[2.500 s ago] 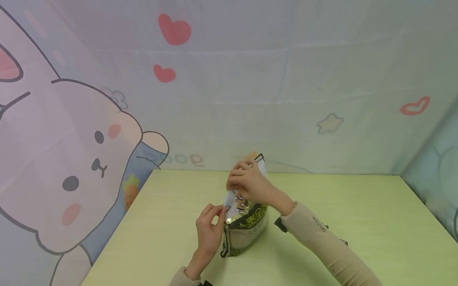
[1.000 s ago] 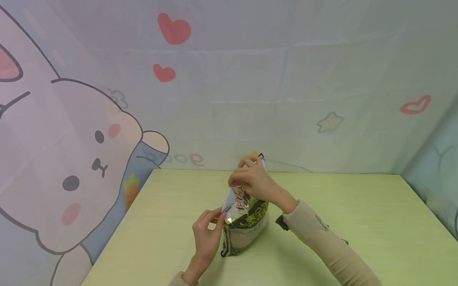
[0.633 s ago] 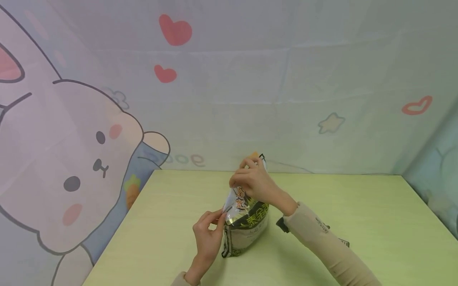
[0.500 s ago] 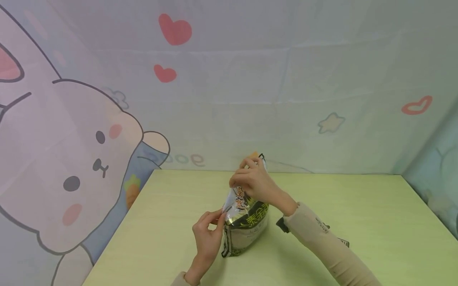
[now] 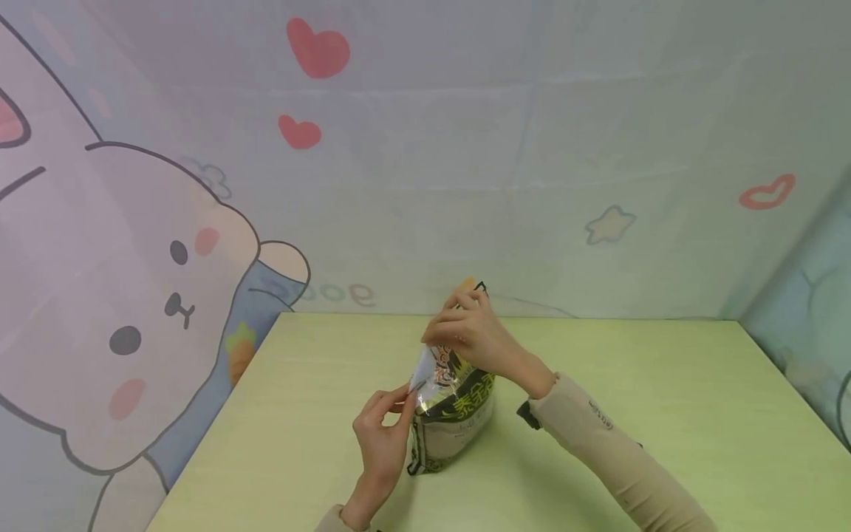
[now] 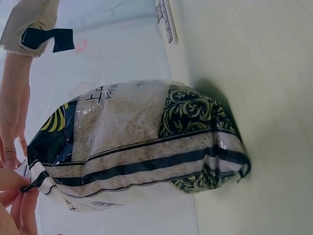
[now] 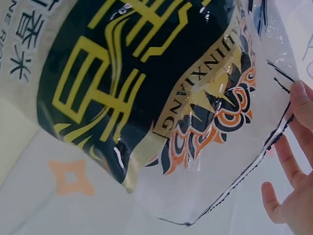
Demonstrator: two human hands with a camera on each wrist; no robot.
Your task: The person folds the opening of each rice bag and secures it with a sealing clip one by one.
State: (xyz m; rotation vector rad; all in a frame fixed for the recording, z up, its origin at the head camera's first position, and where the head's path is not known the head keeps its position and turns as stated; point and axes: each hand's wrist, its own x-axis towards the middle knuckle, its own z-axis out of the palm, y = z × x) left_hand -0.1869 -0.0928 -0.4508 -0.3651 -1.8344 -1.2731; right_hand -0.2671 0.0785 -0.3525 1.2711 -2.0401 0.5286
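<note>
A clear plastic bag of rice (image 5: 459,432) with black and gold print stands on the table. Rice grains show through its side in the left wrist view. My left hand (image 5: 382,436) pinches the near corner of the bag's top edge between thumb and fingers. Farther along that edge, my right hand (image 5: 472,332) pinches the film from above. In the right wrist view, the fingertips of the right hand (image 7: 298,152) are at the black-lined top edge, and the film below is stretched out flat. A slack white strip of film spans the two hands.
The pale yellow-green table (image 5: 306,384) ends at a printed cloth backdrop (image 5: 425,207). A flat patterned piece (image 6: 166,22) lies on the table beyond the bag, mostly hidden behind the right sleeve (image 5: 592,432) in the head view.
My left hand has shifted slightly left and down from 2.5 seconds ago, its pinch kept at the corner. The right hand still holds the top edge, and the head view has drifted a little.
</note>
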